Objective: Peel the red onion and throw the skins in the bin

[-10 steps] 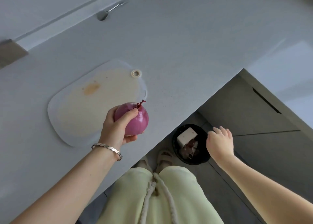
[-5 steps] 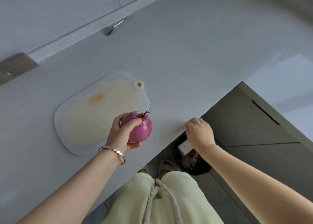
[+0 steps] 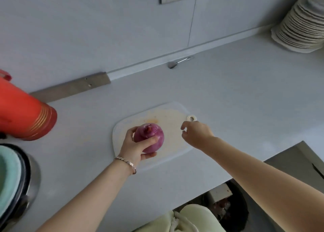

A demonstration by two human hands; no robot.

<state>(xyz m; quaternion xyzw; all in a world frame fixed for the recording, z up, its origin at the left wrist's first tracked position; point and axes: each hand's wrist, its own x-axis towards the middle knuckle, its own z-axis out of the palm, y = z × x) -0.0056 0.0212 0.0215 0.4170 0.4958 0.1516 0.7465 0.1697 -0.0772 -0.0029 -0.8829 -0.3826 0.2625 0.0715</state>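
Both hands mid-frame: left hand (image 3: 135,148) grips the red onion (image 3: 155,138); empty, loose right hand (image 3: 196,134) should pinch skin near its tip.

Stained cutting board (image 3: 172,117); plate stack (image 3: 301,26) far right; maybe spoon (image 3: 177,62).

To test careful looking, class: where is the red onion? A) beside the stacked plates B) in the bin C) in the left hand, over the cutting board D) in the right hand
C: the left hand grips the red onion over the cutting board; the right hand is apart from it.
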